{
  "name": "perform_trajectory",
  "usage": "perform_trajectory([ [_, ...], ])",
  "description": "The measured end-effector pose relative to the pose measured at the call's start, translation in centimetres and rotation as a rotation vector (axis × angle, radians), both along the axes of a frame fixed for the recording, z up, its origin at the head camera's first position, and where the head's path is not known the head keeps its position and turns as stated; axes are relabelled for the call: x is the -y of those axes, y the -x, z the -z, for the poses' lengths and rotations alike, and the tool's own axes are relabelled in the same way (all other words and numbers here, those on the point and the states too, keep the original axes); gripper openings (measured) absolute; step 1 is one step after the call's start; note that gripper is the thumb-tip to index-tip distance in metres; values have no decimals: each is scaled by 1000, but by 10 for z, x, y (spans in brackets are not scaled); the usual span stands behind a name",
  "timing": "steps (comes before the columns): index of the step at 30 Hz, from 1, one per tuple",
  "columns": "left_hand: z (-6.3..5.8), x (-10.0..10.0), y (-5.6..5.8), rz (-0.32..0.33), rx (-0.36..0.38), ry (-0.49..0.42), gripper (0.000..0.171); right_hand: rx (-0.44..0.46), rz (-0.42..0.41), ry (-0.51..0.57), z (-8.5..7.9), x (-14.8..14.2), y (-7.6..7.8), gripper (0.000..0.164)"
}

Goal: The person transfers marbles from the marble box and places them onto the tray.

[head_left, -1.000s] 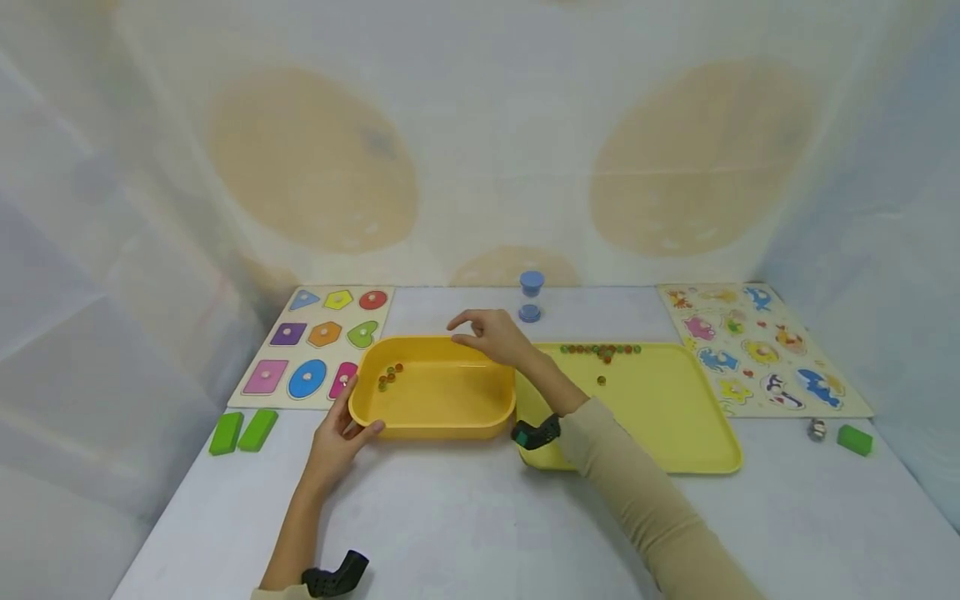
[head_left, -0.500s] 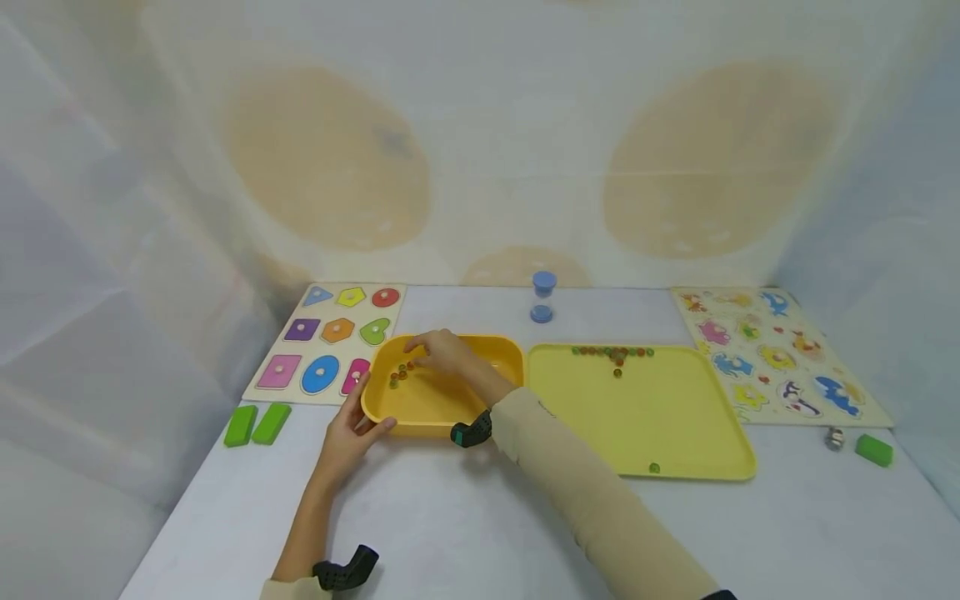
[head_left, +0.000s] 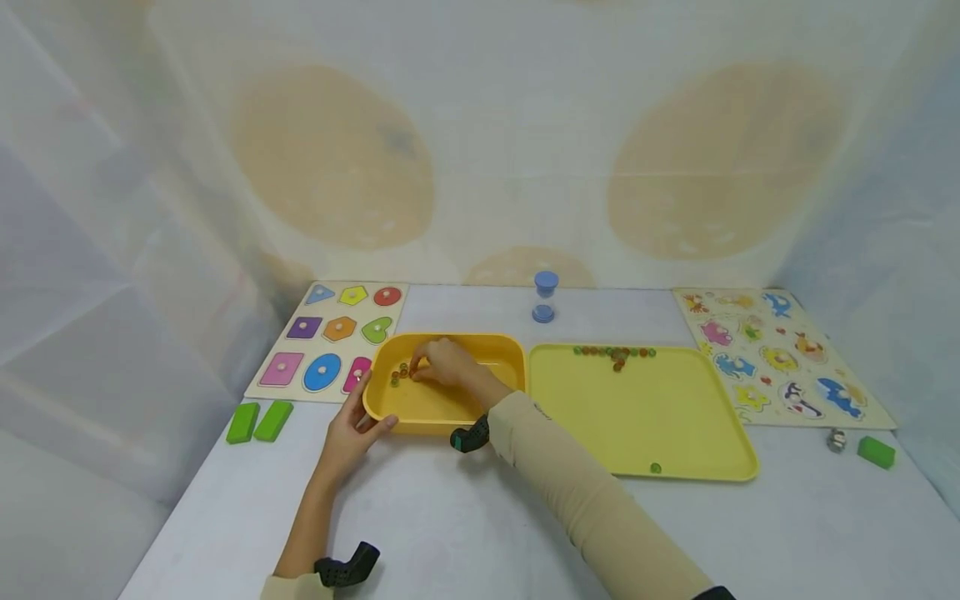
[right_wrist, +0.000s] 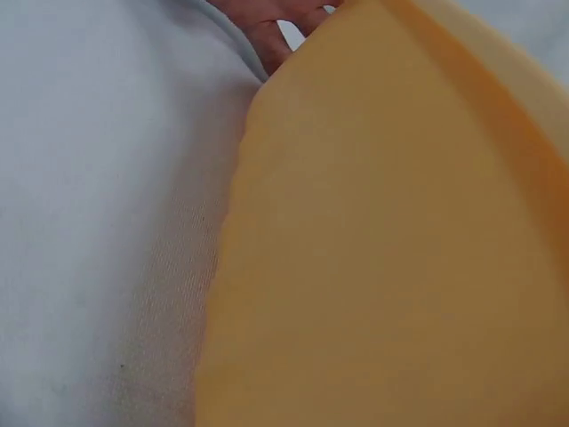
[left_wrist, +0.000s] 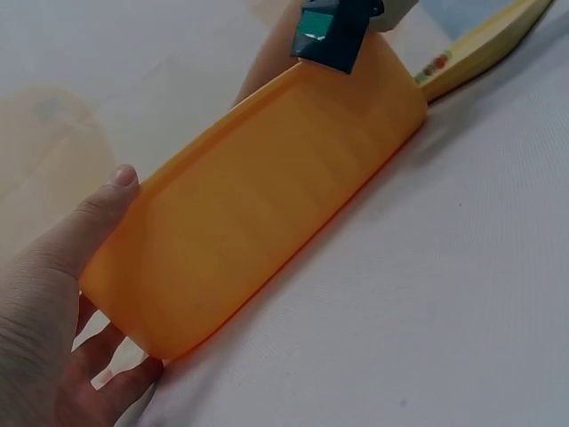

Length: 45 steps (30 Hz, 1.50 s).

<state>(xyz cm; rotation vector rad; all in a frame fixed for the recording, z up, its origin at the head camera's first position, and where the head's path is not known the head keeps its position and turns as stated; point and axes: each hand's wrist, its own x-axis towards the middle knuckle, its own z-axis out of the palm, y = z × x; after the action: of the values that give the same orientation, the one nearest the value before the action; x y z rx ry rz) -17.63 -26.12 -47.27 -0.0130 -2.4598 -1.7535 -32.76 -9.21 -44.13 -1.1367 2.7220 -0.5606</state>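
My left hand point(head_left: 351, 437) grips the left end of a deep orange-yellow plastic bin point(head_left: 450, 427). In the left wrist view its thumb lies along the bin's wall near the rim, with the fingers bent around the end. My right hand point(head_left: 446, 364) reaches down inside the bin, thumb and forefinger pinching a small reddish marble mostly hidden by the fingertips. Just left of these fingertips, several green and brown marbles point(head_left: 395, 382) lie on the bin floor. In the right wrist view, the bin's outer wall point(right_wrist: 373, 222) blocks the right hand's work.
Right of the bin lies a shallow yellow tray point(head_left: 675, 417), with marbles point(head_left: 617, 352) in a T shape at its back and a green marble point(head_left: 656, 467) in front. Shape puzzle point(head_left: 330, 337), animal puzzle point(head_left: 780, 358), hourglass point(head_left: 545, 297), green blocks point(head_left: 243, 422) stand around.
My right hand has moved left and down from above the bin's back rim to the marbles inside. On the tray, the stray marble has closed up to the T shape. My left hand keeps its grip.
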Motion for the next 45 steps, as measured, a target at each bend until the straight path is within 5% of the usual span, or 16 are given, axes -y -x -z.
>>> perform_trajectory([
  [8,1,-4,0,-8,-1,-11,78,-39,-49,137,-30,-33,-14,14],
  [15,1,-1,-1,-11,-6,-9,78,-134,23,292,-63,-139,-29,18],
  [22,1,-2,0,-10,-6,-5,78,-126,243,228,-39,-261,-46,19],
  [28,-1,-2,-1,-13,-1,-7,78,-83,345,98,-5,-315,-55,19],
  [32,-3,-2,-2,-15,9,14,79,-43,364,82,2,-324,-58,25],
  [37,-4,-2,-3,-16,24,-1,78,-77,341,135,-23,-307,-55,35],
  [45,-5,-3,-2,-16,22,11,78,-141,151,333,-72,-209,-32,22],
])
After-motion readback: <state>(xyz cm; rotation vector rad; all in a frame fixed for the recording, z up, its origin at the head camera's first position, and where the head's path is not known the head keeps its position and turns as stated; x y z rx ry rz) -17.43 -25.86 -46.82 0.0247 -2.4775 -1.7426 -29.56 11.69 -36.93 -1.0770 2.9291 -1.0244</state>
